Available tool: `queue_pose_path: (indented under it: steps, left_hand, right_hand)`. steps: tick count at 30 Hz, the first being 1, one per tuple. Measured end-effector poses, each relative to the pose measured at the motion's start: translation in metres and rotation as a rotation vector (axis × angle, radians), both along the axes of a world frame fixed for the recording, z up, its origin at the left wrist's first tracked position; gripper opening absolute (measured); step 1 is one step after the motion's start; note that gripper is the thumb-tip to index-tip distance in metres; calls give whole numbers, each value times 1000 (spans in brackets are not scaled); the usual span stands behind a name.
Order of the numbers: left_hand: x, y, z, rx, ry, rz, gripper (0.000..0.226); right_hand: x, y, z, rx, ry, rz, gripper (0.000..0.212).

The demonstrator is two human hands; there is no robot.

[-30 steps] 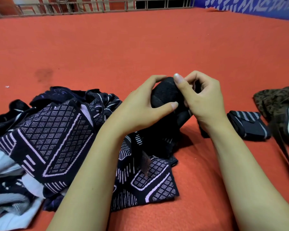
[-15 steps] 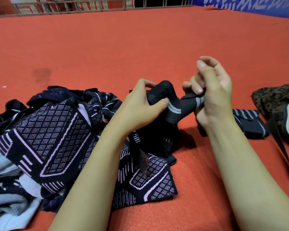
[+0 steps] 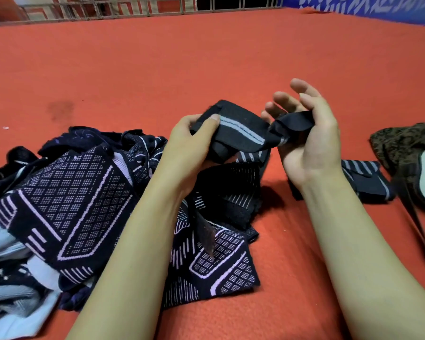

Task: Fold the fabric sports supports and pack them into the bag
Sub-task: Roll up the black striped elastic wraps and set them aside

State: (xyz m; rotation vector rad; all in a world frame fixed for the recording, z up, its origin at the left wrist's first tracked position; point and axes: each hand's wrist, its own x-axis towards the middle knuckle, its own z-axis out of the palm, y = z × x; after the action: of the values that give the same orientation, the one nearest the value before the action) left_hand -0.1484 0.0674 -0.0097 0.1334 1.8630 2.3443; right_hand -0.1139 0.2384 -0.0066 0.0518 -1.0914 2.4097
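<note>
Both hands [image 3: 192, 141] [image 3: 307, 141] grip a black knitted grey-striped support [image 3: 241, 131].

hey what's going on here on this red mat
A person is folding a black fabric sports support with pale stripes. The left hand grips one end; the right hand holds its strap end, fingers partly spread. A folded striped support lies beside a mottled brown bag; a pile of patterned dark supports waits.
</note>
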Motion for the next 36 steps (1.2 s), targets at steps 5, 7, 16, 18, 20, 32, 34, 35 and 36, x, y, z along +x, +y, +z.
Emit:
queue_pose_path:
  steps: [5, 7, 16, 18, 20, 32, 34, 35, 36]
  left_hand:
    - [-2, -9, 4, 87, 37, -12, 51]
    - [-3, -13, 5, 92, 88, -15, 57]
    - [-10, -18, 3, 127, 218, 117, 38]
    - [-11, -19, 6, 157, 195, 117, 34]
    - [-10, -21, 9, 181, 186, 121, 30]
    - [12, -23, 44, 244, 151, 10, 26]
    - [16, -22, 47, 209, 157, -57, 30]
    - [18, -21, 49, 182, 165, -79, 34]
    - [21, -20, 50, 156, 174, -96, 41]
  right_hand:
    - [1, -1, 0, 107, -121, 168, 21]
    - [4, 3, 2, 122, -152, 269, 23]
    - [9, 13, 0, 127, -192, 439, 29]
    - [8, 16, -2, 159, -165, 495, 31]
    - [7, 20, -5, 181, -128, 544, 39]
    - [13, 2, -6, 984, -92, 411, 23]
    - [10, 1, -5, 1137, -36, 203, 30]
    - [8, 1, -7, 1168, -14, 113, 30]
    - [6, 2, -9, 1170, 2, 47, 28]
